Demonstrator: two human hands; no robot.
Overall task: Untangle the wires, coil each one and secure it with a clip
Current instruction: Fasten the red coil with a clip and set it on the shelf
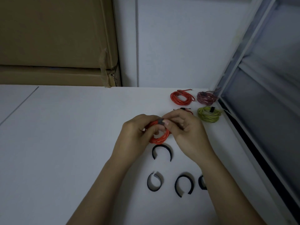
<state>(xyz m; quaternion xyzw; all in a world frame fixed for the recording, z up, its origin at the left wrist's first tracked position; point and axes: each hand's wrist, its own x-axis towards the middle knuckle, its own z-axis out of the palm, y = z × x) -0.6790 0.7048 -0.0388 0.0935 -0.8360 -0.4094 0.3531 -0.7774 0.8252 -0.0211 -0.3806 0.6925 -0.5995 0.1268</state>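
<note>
Orange coil (159, 135) pinched in both grips; black clips (161, 151) near; finished coils (182, 97) beyond.

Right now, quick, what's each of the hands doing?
Left hand: closed, gripping the orange wire coil.
Right hand: closed, pinching the dark strap wrapped around that same coil.

Left hand (138, 130), right hand (183, 127) pinching
</note>
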